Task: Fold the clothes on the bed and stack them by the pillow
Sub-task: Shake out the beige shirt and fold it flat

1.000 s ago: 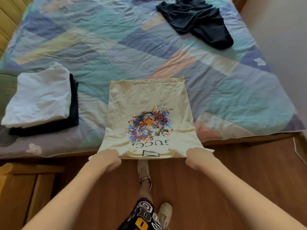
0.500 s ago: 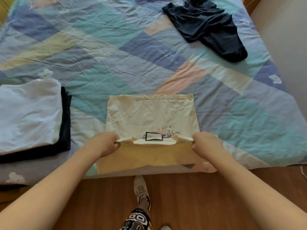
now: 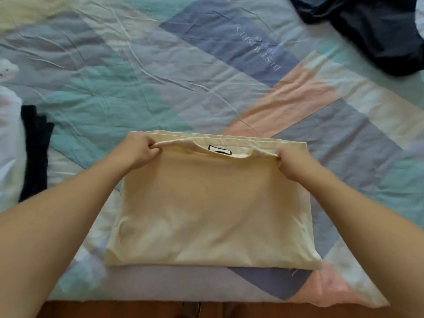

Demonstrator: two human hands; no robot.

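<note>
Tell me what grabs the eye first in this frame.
The cream T-shirt, folded in half at the near edge of the bed, with the left hand and right hand each pinching a far corner. Next, the patchwork bedsheet under it, and a crumpled dark garment at the far right.

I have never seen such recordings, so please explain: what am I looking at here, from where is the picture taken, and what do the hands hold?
There is no machine here. A person wears a camera on the head, looking down at their own arms. The left hand and right hand each pinch a shoulder corner of a cream T-shirt, doubled over on a patchwork bedsheet. A dark unfolded garment lies far right. At the left edge sits a stack of folded clothes.
</note>
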